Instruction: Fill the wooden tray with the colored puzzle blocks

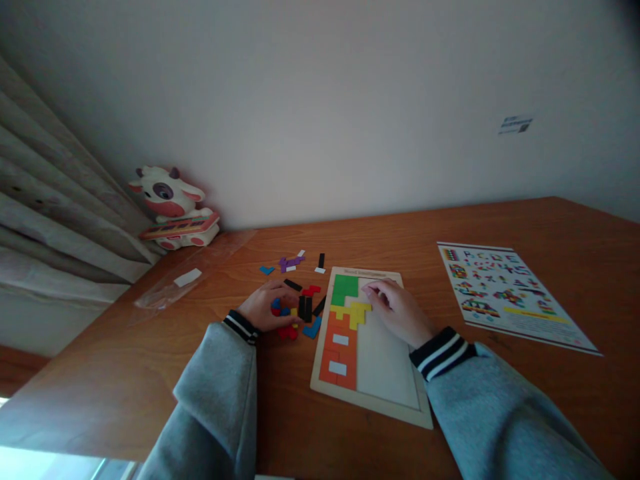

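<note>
My left hand (267, 307) rests on the table, thumb and fingers apart and curved around several loose puzzle pieces in red, blue and yellow. Just beyond its fingertips lie black pieces (305, 309) and a blue piece (313, 328). Over the wooden puzzle board (370, 402) is my right hand (400, 310), its fingers pinched together near the yellow pieces (357, 313). Whether anything sits in that pinch is hidden. Green pieces (345, 289) fill the board's far left corner. Orange pieces (346, 360), two white patches on them, run down its left side.
Purple pieces (290, 263) and a black piece (321, 260) lie farther back. A printed pattern sheet (515, 297) is flat on the right. At the back left sit a toy cow with a keyboard (175, 210) and a clear plastic bag (165, 290), near a curtain (60, 193).
</note>
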The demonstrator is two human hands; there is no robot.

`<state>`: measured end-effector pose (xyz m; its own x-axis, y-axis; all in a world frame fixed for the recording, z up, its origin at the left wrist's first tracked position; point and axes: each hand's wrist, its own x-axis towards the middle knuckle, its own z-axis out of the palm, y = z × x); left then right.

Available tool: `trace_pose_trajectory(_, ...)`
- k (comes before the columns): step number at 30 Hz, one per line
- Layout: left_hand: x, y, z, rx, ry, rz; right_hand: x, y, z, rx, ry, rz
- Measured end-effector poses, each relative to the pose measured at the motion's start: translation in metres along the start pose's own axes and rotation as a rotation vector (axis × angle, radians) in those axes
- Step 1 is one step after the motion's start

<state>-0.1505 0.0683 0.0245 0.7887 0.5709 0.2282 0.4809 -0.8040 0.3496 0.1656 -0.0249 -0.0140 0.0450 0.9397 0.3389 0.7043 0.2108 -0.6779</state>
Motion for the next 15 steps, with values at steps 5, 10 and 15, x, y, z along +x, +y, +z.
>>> trace_pose_trajectory(5,-0.0037,-0.0067,-0.0012,-0.049,-0.154,-0.163,0.0006,0.0011,0.001,0.006,0.007,-0.002)
trace_pose_trajectory(10,-0.0041,-0.0087,0.0027,-0.038,-0.129,-0.225,0.0006,-0.0018,0.0004,0.003,0.009,0.006)
trace_pose_trajectory(15,-0.0019,-0.0056,0.0022,-0.043,-0.076,-0.153,-0.0002,-0.0045,-0.0013,0.006,0.0,0.004)
